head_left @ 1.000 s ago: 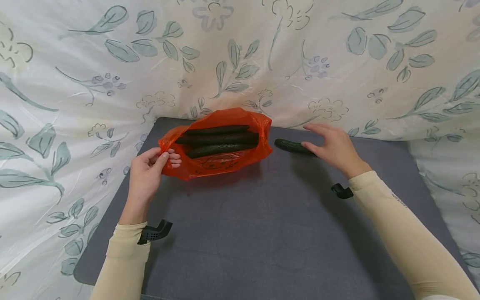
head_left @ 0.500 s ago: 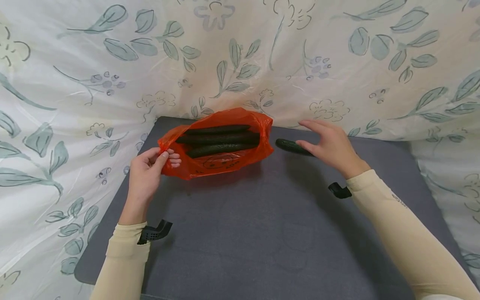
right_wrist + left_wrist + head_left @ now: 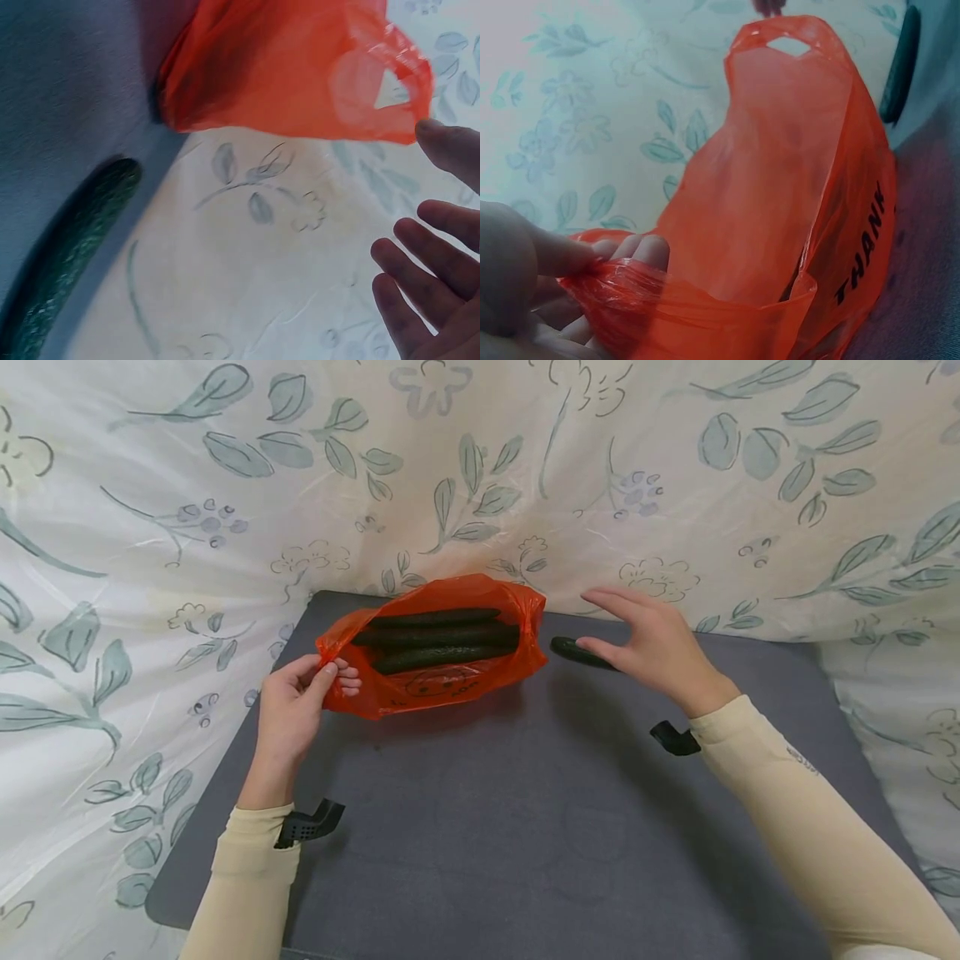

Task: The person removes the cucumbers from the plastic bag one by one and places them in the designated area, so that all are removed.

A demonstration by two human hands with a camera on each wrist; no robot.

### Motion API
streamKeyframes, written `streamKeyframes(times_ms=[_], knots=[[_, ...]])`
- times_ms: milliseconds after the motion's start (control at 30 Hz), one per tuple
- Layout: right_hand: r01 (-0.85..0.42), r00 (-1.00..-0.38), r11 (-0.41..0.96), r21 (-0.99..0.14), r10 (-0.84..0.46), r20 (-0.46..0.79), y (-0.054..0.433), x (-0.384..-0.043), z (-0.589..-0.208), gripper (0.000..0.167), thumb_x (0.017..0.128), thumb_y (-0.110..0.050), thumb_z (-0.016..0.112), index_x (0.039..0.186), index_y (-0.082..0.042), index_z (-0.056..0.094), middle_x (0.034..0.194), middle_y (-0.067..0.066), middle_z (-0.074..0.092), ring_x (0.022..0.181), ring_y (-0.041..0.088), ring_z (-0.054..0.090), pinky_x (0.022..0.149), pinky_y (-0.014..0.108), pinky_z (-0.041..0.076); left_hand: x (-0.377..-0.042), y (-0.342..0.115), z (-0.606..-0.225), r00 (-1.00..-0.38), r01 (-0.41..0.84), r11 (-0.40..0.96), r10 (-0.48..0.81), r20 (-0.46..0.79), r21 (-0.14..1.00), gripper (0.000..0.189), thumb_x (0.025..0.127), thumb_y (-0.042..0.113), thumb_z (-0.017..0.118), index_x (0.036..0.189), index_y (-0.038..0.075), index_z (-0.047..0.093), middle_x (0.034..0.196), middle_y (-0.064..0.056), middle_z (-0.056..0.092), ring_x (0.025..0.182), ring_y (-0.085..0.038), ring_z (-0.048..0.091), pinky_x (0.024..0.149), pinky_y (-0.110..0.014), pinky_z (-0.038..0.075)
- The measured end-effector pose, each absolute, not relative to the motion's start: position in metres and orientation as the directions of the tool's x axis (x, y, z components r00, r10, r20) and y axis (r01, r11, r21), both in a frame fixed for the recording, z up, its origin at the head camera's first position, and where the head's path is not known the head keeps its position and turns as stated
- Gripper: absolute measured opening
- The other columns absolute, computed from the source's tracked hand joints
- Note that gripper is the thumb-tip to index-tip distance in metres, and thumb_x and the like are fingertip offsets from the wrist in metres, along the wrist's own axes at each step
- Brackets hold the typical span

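Note:
My left hand (image 3: pixel 296 697) pinches the left handle of a red plastic bag (image 3: pixel 495 672), its thumb and fingers on the gathered film in the left wrist view. Three dark green cucumbers (image 3: pixel 446 637) lie side by side inside the bag's wide mouth. Another cucumber (image 3: pixel 71 255) lies on the table to the bag's right, partly hidden by my right hand in the head view. My right hand (image 3: pixel 652 647) hovers over that cucumber with fingers spread and nothing in them. In the right wrist view its thumb overlaps the edge of the bag's right handle (image 3: pixel 411 82).
A grey table (image 3: pixel 480 827) spreads under both arms. Behind it and along its sides hangs a pale sheet (image 3: pixel 450 468) printed with leaves and flowers. Black straps (image 3: pixel 307 825) sit at both wrists, over light sleeves. Black lettering (image 3: pixel 862 247) marks the bag's front.
My right hand has drifted left toward the bag, its fingers spread, passing over the loose cucumber. The left hand and the bag have stayed nearly in place.

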State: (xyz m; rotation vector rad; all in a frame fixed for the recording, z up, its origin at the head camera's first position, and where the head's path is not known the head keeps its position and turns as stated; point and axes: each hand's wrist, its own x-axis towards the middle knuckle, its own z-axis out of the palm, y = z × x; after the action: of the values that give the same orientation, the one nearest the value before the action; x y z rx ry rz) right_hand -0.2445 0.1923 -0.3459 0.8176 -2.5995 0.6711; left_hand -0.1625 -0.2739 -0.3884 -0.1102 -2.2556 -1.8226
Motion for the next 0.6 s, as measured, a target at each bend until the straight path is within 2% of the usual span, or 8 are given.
streamKeyframes(times_ms=[600], knots=[[-0.707, -0.688, 0.644, -0.291, -0.532, 0.494, 0.155, -0.238, -0.321, 0.064, 0.088, -0.023, 0.094, 0.146, -0.011, 0.070, 0.143, 0.009, 0.069, 0.132, 0.031, 0.063, 0.108, 0.057, 0.055, -0.162, -0.272, -0.389, -0.968, 0.207, 0.224, -0.095, 0.232, 0.953, 0.032, 0.112, 0.012, 0.063, 0.128, -0.015, 0.069, 0.103, -0.014, 0.078, 0.083, -0.015, 0.078, 0.087, -0.025, 0.062]])
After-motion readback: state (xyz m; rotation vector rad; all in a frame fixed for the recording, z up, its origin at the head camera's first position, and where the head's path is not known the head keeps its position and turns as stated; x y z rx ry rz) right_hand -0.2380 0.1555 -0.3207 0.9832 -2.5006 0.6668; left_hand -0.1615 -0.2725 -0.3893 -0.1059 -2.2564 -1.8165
